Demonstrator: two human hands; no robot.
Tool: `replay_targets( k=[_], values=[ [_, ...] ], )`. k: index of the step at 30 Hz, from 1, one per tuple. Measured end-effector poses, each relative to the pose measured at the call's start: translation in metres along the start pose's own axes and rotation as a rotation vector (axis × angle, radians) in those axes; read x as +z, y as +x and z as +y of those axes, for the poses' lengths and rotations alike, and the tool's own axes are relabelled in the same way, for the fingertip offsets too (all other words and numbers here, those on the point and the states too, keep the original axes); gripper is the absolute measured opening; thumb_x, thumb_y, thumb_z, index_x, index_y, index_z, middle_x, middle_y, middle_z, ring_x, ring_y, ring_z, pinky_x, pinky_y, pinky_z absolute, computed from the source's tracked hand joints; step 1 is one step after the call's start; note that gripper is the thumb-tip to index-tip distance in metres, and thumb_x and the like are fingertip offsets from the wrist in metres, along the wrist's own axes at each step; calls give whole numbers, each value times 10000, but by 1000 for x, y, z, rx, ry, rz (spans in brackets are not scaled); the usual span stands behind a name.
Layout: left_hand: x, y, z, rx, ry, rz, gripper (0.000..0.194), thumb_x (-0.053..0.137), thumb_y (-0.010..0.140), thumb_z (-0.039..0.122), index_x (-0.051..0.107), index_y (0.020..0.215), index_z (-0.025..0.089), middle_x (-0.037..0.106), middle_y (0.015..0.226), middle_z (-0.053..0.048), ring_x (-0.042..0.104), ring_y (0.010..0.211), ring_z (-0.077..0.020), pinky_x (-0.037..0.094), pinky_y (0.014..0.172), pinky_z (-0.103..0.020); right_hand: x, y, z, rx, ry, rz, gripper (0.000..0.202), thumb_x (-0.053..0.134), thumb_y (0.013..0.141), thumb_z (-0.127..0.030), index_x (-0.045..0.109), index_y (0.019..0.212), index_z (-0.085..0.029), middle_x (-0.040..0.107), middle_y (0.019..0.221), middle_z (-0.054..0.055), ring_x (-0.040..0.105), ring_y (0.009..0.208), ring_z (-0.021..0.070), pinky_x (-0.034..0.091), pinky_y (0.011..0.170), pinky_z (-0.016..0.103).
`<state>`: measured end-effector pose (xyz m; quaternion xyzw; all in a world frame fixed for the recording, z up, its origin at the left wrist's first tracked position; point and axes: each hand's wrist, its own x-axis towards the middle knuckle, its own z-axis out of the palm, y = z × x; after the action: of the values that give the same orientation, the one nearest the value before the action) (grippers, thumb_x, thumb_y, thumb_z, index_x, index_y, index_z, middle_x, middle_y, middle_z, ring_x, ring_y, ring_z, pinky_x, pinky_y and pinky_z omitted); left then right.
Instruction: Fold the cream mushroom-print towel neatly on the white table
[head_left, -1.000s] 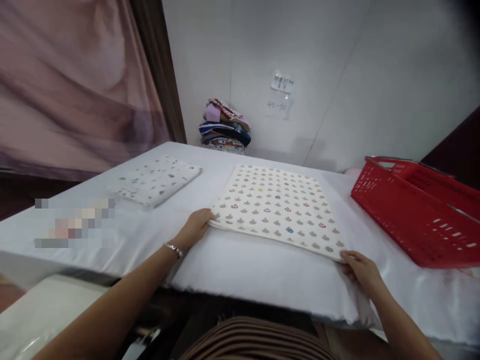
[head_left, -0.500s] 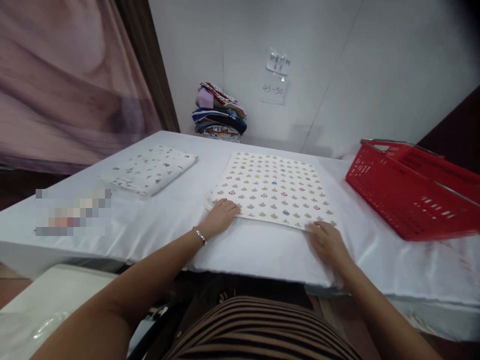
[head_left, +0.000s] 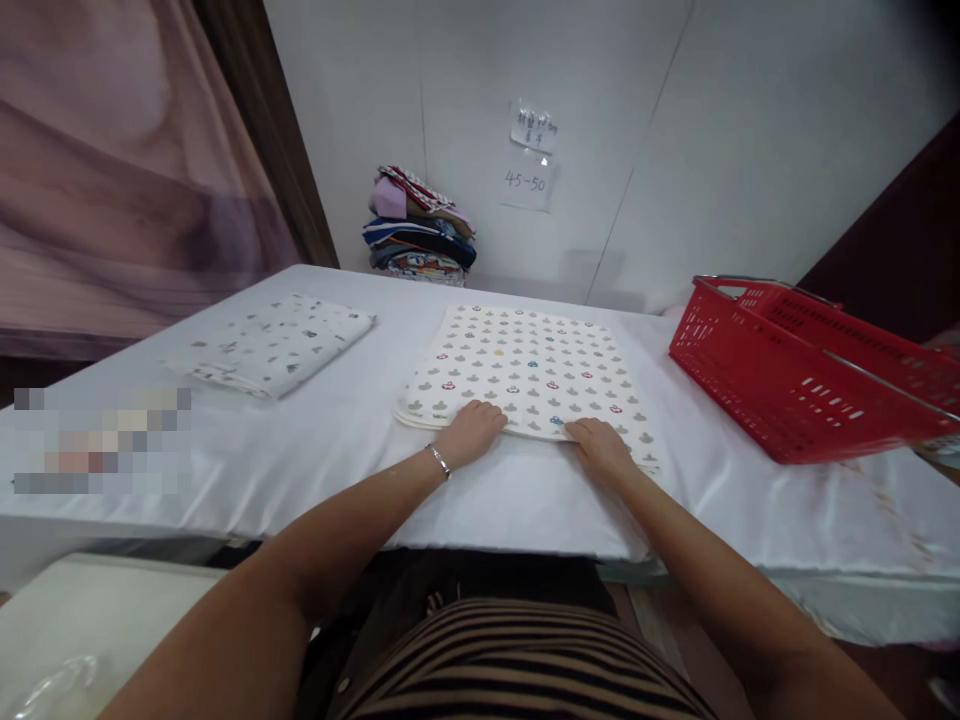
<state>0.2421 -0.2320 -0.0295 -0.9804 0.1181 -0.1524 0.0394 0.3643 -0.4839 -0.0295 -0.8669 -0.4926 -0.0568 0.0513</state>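
Note:
A folded white cloth (head_left: 517, 365) with rows of grey and a few coloured motifs lies flat on the white-covered table. My left hand (head_left: 471, 432), with a bracelet at the wrist, holds its front edge near the middle, fingers on top. Further right on that same edge, my right hand (head_left: 602, 450) grips the cloth, its fingertips over the print. Both thumbs are mostly hidden. The cloth's front right corner sticks out past my right hand. To the left lies another folded white cloth (head_left: 289, 345) with small dark prints.
A red plastic basket (head_left: 795, 375) with metal handles stands on the right of the table (head_left: 352, 450). Behind the table is a stack of folded fabrics (head_left: 421, 230) against the wall. A pixelated patch covers something at the left, and a pink curtain (head_left: 142, 180) hangs beyond.
My hands have come closer together along the cloth's front edge: the left slid right, the right slid left. The whole view has shifted slightly, so the surroundings appear further left.

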Motion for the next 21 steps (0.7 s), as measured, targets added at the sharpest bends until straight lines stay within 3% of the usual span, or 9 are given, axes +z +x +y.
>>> replay_targets(
  k=[6, 13, 17, 21],
  values=[
    [-9, -1, -5, -1, -210, -113, 197, 430, 810, 72, 596, 847, 172, 612, 852, -41, 551, 828, -172, 411, 709, -280, -7, -5, 11, -20, 212, -56, 383, 434, 766, -44, 603, 1068, -208, 618, 1079, 50, 528, 1019, 189, 419, 855, 304],
    [-5, 0, -3, -57, -260, -79, 215, 459, 781, 79, 608, 899, 180, 602, 892, -50, 550, 852, -181, 428, 706, -291, -12, 3, 7, -51, 232, -88, 300, 474, 793, -94, 639, 1014, -211, 618, 1048, 58, 537, 1013, 201, 431, 872, 324],
    [-4, 2, 6, -80, -261, -51, 139, 538, 816, 214, 597, 937, 180, 600, 933, -57, 542, 871, -204, 431, 709, -321, -8, 6, -1, -86, 209, -39, 263, 501, 837, -165, 625, 1065, -206, 610, 1063, 74, 540, 1000, 205, 444, 856, 336],
    [-2, 9, 11, -65, -367, -29, 189, 580, 824, 351, 599, 925, 192, 593, 923, -46, 538, 877, -197, 435, 734, -318, -5, 9, -5, -130, 238, 7, 205, 549, 856, -289, 641, 1026, -222, 611, 1058, 77, 550, 980, 211, 463, 827, 340]
  ],
)
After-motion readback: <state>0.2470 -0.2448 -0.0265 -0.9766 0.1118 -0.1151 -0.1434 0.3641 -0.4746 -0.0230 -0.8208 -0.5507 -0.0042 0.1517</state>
